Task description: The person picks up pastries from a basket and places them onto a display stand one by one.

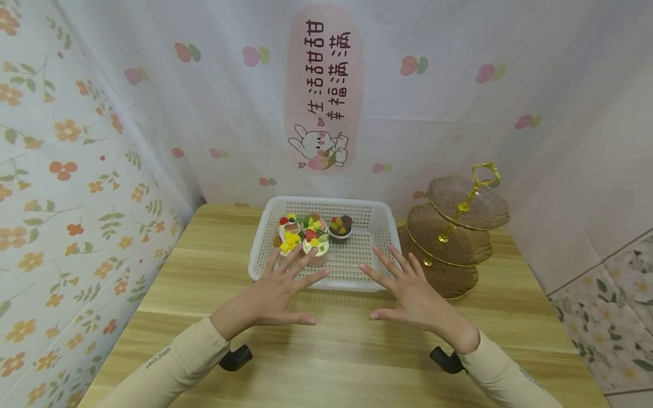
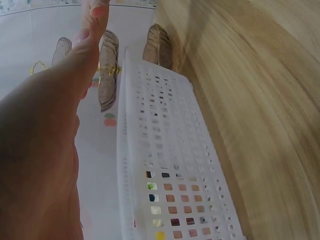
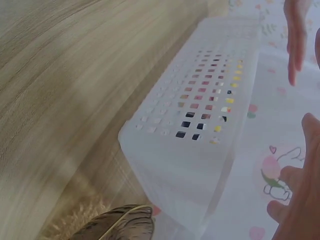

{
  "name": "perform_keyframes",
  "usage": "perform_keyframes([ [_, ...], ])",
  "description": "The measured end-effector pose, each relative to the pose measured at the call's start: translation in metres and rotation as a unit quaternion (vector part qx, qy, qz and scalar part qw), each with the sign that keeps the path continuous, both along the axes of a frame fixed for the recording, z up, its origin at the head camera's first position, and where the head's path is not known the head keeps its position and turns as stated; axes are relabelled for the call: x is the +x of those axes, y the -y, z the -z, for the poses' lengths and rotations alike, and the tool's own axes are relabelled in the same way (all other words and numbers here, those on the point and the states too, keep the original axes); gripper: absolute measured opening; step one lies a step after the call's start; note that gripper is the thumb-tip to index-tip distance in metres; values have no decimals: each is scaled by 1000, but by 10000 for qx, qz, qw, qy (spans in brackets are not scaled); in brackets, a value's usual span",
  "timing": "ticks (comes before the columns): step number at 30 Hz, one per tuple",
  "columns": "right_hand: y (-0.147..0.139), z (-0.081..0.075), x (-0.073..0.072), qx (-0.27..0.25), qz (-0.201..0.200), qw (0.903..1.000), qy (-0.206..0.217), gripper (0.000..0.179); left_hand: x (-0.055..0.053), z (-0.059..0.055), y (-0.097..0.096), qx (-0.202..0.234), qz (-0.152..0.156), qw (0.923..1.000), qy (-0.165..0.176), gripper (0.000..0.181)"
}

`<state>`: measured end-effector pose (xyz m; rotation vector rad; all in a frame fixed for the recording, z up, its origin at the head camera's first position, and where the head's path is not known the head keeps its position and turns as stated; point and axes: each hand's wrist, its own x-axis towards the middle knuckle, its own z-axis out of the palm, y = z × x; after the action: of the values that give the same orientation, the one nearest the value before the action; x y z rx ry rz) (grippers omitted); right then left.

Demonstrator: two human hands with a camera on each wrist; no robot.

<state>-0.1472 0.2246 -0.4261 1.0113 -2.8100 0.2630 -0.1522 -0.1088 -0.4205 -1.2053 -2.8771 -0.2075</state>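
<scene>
Both hands hover palm down with fingers spread, holding nothing. My left hand (image 1: 275, 292) is over the front left edge of a white perforated plastic basket (image 1: 377, 207). My right hand (image 1: 414, 294) is at the basket's front right corner, its fingertips overlapping the rim in the head view. In the left half of the basket sit several small fruit-topped dessert cups: one with a strawberry (image 1: 312, 235), one with yellow cubes (image 1: 289, 242), and a dark chocolate one (image 1: 340, 226) further right. Through the basket's holes (image 3: 202, 92) the right wrist view catches their colours.
A three-tier stand (image 1: 444, 243) of brownish clear plates with gold rims and a gold handle stands right of the basket, near my right hand. All rests on a wood-grain table (image 1: 331, 357). A printed curtain (image 1: 229, 113) hangs behind, and a flowered one (image 1: 66, 198) at left.
</scene>
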Motion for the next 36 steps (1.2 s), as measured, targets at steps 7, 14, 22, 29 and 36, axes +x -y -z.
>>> perform_keyframes([
  [7, -1, 1, 1, -28, -9, 10000, 34, 92, -1, 1, -2, -54, -48, 9999, 143, 90],
  [14, 3, -5, -9, -274, 175, 9985, 451, 96, -8, -4, 21, 599, -707, 9948, 426, 91],
  [22, 18, -24, -51, -1450, 561, 9794, 1288, 100, -26, 10, 69, 862, -1948, 9726, 931, 97],
  [29, 38, -34, -96, -2638, 1380, 9190, 2583, 95, -30, 22, 81, 852, -2327, 9590, 1373, 101],
  [36, 56, -25, -136, -3158, 2002, 8650, 3347, 85, -30, 27, 81, 907, -2308, 9584, 1411, 99],
])
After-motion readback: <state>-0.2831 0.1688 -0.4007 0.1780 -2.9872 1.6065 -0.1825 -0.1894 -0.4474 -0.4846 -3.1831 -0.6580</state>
